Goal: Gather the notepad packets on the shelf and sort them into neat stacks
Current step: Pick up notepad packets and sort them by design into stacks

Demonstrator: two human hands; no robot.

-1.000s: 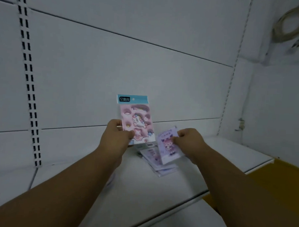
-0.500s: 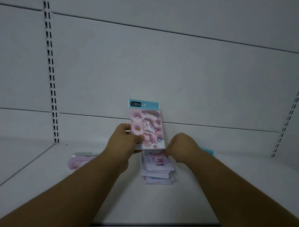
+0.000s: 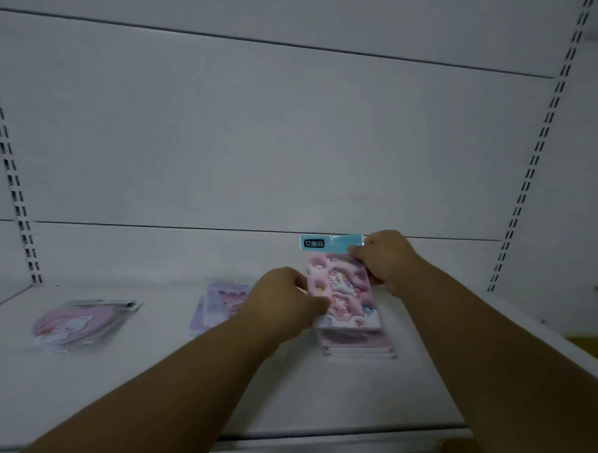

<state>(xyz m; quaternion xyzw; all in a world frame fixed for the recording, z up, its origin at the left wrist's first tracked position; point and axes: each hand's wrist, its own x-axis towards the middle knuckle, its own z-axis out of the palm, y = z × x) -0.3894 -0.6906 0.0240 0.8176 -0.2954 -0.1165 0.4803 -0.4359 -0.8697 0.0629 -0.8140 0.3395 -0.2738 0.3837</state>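
Both hands hold a pink notepad packet (image 3: 342, 290) with a cyan header, tilted upright at the right of the white shelf (image 3: 146, 384). My left hand (image 3: 284, 302) grips its lower left edge. My right hand (image 3: 383, 257) pinches its upper right corner by the header. Under it lies a stack of pink packets (image 3: 357, 343), flat on the shelf. A purple stack of packets (image 3: 219, 303) lies left of my left hand, partly hidden by it. A round pink packet pile (image 3: 77, 323) sits at the far left.
The white back wall (image 3: 294, 140) rises just behind the packets. Slotted uprights stand at the left (image 3: 14, 193) and right (image 3: 529, 174). The shelf's front lip (image 3: 333, 436) runs below my arms. A yellow surface (image 3: 590, 345) shows past the shelf's right end.
The view has swung left, so everything sits further right. The pink packet has moved from above the purple stack over to the pink stack, and my right hand has taken hold of its top corner.
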